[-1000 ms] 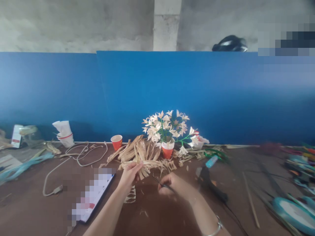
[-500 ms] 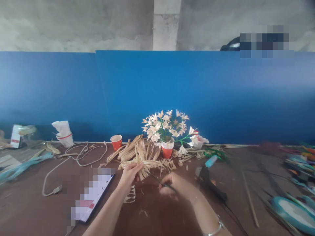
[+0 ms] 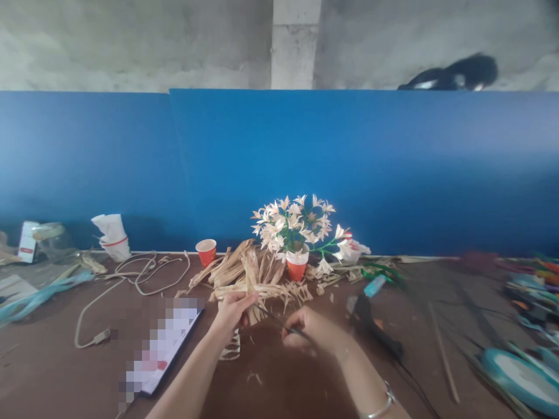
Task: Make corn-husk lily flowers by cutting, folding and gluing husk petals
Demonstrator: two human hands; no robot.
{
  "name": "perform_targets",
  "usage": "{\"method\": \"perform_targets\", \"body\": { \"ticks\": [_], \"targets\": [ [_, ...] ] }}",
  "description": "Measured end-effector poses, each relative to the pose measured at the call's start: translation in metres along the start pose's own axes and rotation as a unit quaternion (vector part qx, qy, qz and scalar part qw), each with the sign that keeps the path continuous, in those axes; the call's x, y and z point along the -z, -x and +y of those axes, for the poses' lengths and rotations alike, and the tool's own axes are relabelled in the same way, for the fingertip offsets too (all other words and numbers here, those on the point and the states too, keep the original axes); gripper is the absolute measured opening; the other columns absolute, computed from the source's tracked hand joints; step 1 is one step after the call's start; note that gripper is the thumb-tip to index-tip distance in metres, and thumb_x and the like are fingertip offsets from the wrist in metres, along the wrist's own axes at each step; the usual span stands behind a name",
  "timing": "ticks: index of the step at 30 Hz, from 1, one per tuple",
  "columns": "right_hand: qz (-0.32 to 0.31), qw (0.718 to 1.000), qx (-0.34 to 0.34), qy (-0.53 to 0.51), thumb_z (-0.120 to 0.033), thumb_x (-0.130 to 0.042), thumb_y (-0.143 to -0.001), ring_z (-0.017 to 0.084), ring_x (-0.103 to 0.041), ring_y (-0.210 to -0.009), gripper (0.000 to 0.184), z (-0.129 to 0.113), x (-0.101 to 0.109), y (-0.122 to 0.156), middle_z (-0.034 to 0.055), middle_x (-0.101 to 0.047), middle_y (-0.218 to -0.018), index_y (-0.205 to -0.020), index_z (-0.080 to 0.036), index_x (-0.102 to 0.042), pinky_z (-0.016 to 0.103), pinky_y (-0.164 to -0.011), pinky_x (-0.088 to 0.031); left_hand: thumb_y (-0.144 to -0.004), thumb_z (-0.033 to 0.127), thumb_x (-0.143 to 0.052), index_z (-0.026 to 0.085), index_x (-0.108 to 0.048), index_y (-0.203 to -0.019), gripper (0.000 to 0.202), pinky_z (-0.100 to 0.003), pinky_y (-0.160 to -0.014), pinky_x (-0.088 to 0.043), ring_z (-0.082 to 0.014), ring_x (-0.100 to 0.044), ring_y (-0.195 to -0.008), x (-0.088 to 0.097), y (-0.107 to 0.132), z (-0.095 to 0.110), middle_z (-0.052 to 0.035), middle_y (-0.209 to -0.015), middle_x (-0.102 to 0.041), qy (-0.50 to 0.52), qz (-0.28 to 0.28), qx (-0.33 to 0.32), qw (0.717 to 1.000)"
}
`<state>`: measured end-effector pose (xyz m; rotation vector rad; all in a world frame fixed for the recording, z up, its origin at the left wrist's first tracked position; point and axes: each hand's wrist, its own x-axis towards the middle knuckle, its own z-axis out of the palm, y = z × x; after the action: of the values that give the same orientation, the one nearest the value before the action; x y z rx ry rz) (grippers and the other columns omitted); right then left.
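Note:
My left hand [image 3: 234,311] is closed, thumb against fingers, on a strip of pale dried corn husk [image 3: 257,315]. In my right hand [image 3: 309,329] is a slim dark metal tool [image 3: 277,320], which looks like scissors; its tip points at the husk by my left fingers. The fingers of that hand are curled round the tool, and its handle is partly hidden. Just beyond my hands lies a heap of dried corn husks [image 3: 233,269]. A red and white paper cup [image 3: 297,269] behind it holds white husk flowers [image 3: 279,224] on green stems.
A phone-like slab [image 3: 168,349], partly blurred, lies left of my left forearm. Farther left runs a white cable [image 3: 144,285]. Another red cup [image 3: 206,252] stands at the back. To the right are a black glue gun [image 3: 371,326], a stick [image 3: 443,355] and a teal roll [image 3: 524,378].
My left fingertips have shifted slightly right along the husk, and the strip below them sits a little differently. My right hand and the tool stay nearly in place.

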<state>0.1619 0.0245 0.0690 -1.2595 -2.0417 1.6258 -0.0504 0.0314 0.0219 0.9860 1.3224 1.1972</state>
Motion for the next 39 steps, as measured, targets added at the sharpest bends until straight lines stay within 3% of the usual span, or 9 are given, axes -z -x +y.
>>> {"method": "perform_targets", "body": {
  "ticks": [8, 14, 21, 29, 39],
  "targets": [
    [-0.017, 1.000, 0.012, -0.006, -0.022, -0.067, -0.063, 0.003, -0.036, -0.032, 0.014, 0.011, 0.002, -0.005, -0.0065, -0.046, -0.041, -0.070, -0.011, -0.068, 0.013, -0.032, -0.025, -0.057, 0.047, -0.072, 0.014, -0.058, -0.050, 0.036, -0.017, -0.027, -0.017, -0.0034, -0.036, -0.024, 0.000, 0.000, -0.001, 0.0046, -0.035, -0.048, 0.016, -0.008, -0.003, 1.000],
    [0.000, 1.000, -0.006, 0.005, -0.020, -0.067, -0.062, 0.003, -0.039, -0.034, 0.012, 0.000, 0.001, 0.000, -0.0049, -0.049, -0.042, -0.071, -0.012, -0.070, 0.014, -0.032, -0.026, -0.057, 0.047, -0.073, 0.014, -0.059, -0.049, 0.037, -0.016, -0.026, -0.016, -0.0037, -0.037, -0.024, -0.001, 0.000, -0.001, 0.0022, -0.035, -0.051, 0.026, -0.004, -0.004, 1.000],
    [0.027, 0.999, -0.004, -0.039, -0.022, -0.065, -0.064, 0.005, -0.044, -0.038, 0.016, -0.001, -0.001, -0.001, -0.0035, -0.053, -0.048, -0.076, -0.012, -0.068, 0.014, -0.033, -0.031, -0.061, 0.045, -0.071, 0.013, -0.062, -0.055, 0.034, -0.015, -0.029, -0.027, -0.0066, -0.045, -0.029, -0.003, 0.002, 0.005, 0.0018, -0.037, -0.054, 0.094, 0.085, -0.051, 0.991],
    [0.009, 0.999, 0.018, -0.031, -0.025, -0.065, -0.063, 0.005, -0.043, -0.038, 0.018, 0.002, -0.003, -0.004, -0.0039, -0.051, -0.048, -0.076, -0.012, -0.068, 0.013, -0.034, -0.032, -0.053, 0.037, -0.077, 0.014, -0.055, -0.056, 0.032, -0.014, -0.030, -0.030, -0.0053, -0.045, -0.032, -0.014, 0.008, 0.006, 0.0078, -0.037, -0.047, 0.243, 0.132, -0.018, 0.961],
    [0.029, 0.997, 0.062, -0.044, -0.037, -0.067, -0.064, 0.005, -0.040, -0.037, 0.025, 0.015, -0.018, -0.021, -0.0058, -0.048, -0.045, -0.072, -0.013, -0.066, 0.016, -0.037, -0.030, -0.060, 0.033, -0.075, 0.013, -0.057, -0.065, 0.027, -0.013, -0.032, -0.036, -0.0056, -0.050, -0.035, -0.033, 0.019, 0.005, 0.0043, -0.046, -0.055, 0.268, 0.151, 0.002, 0.952]
  ]
}}
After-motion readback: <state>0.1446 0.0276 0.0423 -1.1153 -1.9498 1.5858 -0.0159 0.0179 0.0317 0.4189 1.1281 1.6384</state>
